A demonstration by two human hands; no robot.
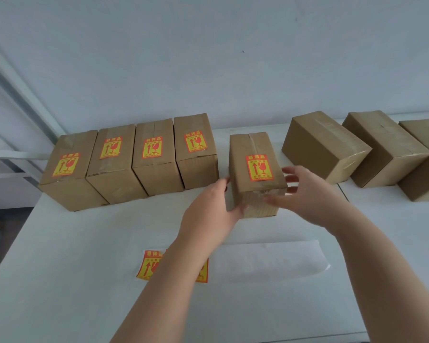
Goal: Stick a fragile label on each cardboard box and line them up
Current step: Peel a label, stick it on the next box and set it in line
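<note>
Fifth labelled box (253, 147) sits on the tabletop (72, 243), apart from the row of four labelled boxes (114, 169) at far left. Left grip (213, 201) lies flat on its left side, thumb on the near face. Right grip (305, 191) is spread wide, thumb across the near face, fingers by the right side; can't tell if they touch. Step looks like: slide it left to close the gap. Push low with both sides braced so it doesn't tip, square its near face to the neighbours, label (259, 167) up like theirs. Three unlabelled boxes (325, 142) wait far right; spare labels (150, 264) lie near, partly under the left forearm
</note>
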